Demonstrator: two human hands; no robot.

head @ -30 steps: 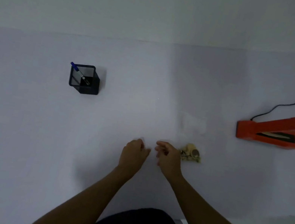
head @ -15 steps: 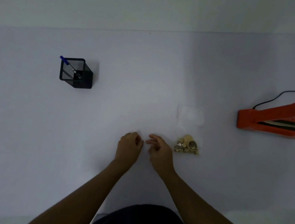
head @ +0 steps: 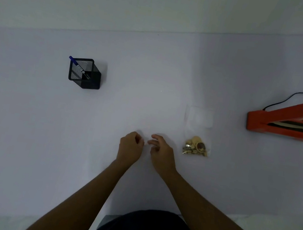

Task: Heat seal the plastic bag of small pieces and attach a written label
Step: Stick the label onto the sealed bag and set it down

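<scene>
A clear plastic bag [head: 199, 119] lies flat on the white table [head: 41, 136], its lower end filled with small tan and brown pieces [head: 195, 148]. My right hand [head: 160, 153] hovers just left of the pieces with its fingers curled. My left hand [head: 130, 147] is close beside it, loosely fisted, fingertips almost meeting those of the right. Whether something thin and white, such as a label, is pinched between them is too faint to tell. An orange heat sealer [head: 284, 123] stands at the right with its arm raised.
A black mesh pen holder [head: 85, 73] with a blue pen [head: 73, 60] stands at the far left. The sealer's black cord [head: 300, 93] runs off to the right edge. The wall rises behind the table's far edge.
Both hands stay close together at the table's middle; the right hand's fingers have spread slightly. The view has shifted a little, and the bag, sealer and pen holder rest where they were.
</scene>
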